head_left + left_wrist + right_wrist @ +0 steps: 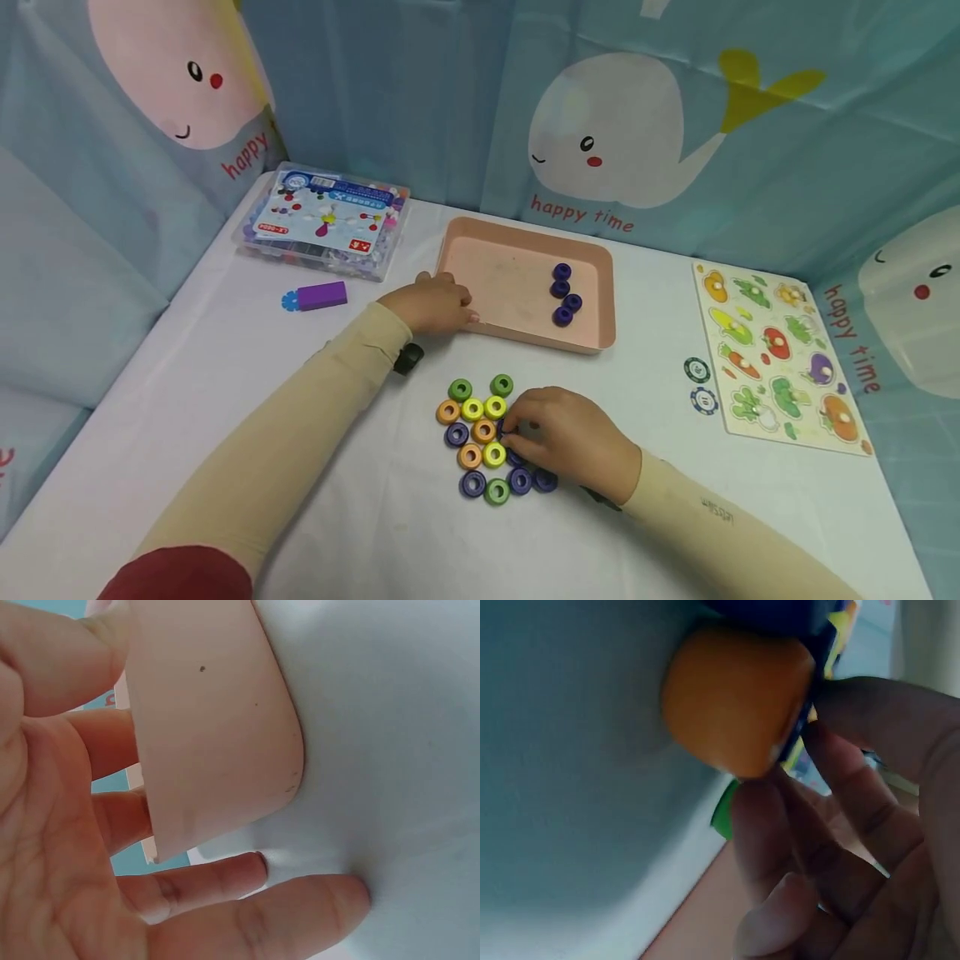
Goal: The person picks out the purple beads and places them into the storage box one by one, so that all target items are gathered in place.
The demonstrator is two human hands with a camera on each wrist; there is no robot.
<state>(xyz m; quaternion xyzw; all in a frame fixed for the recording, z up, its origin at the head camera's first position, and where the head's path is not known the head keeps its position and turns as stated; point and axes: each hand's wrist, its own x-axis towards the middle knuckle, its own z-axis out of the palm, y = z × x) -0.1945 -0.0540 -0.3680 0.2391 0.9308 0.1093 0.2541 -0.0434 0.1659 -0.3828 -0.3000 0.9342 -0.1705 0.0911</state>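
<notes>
Purple ring (501,429) pinched by right hand (573,440); tray (495,283) gripped by left hand (432,305).
Head: ring is held between thumb and finger, among loose rings (494,455); judged light, stiff, smooth, best taken by its rim. "Happy time" is printed on curtain (450,108). Left wrist: tray edge is held between thumb and two fingers, others extended. Right wrist: ring is partly hidden by orange ring (731,697); whether lifted cannot be told.
</notes>
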